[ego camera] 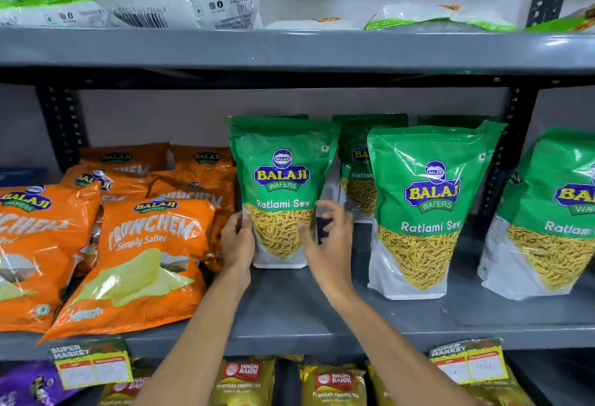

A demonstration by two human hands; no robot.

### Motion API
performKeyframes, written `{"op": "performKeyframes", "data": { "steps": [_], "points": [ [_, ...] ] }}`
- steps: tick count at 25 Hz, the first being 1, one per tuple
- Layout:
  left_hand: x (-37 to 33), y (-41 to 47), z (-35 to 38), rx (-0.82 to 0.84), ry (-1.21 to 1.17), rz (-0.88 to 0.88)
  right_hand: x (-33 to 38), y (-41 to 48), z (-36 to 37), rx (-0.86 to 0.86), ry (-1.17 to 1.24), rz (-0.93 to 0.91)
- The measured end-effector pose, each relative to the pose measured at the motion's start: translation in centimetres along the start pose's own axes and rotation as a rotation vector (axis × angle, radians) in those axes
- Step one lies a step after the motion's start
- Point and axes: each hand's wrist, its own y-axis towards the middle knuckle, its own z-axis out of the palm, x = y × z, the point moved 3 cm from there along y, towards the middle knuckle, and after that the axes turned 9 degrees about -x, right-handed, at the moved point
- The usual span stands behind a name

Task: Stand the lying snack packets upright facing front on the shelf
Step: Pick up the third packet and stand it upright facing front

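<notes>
while left hand (237, 240) grips sev packet (282, 186), right hand (328, 238) spread; orange crunchem bags (151, 257) crowd left.

Single head-worn wide-angle view, facing forward and slightly down, close to a grey metal shelf (322, 315), upper shelf board at top, lower shelf along bottom edge

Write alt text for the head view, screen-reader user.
Two bare hands steady an upright green Ratlami Sev packet on a grey shelf: left hand at its left edge, right hand open at its right. More green packets stand to the right; orange Crunchem bags lean at left.
</notes>
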Motion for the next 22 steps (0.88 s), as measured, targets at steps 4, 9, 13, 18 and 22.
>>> {"op": "performKeyframes", "data": {
  "steps": [4,9,13,18,22],
  "points": [
    [1.2,-0.5,0.1,-0.018,0.130,0.074,-3.7,1.1,1.0,0.341,-0.096,0.366],
    [0.6,-0.1,-0.1,0.022,0.231,0.068,-4.2,1.0,1.4,0.393,-0.177,0.344],
    [0.4,-0.7,-0.6,0.052,0.249,0.046,-3.5,0.7,0.8,0.395,-0.203,0.323],
    [-0.3,-2.9,-1.7,0.053,0.229,0.022,-2.3,-0.6,-0.5,0.404,-0.224,0.318],
    [-0.7,-5.0,-3.0,0.017,0.240,0.017,-0.8,-2.4,-1.9,0.414,-0.231,0.304]
  ]
}}
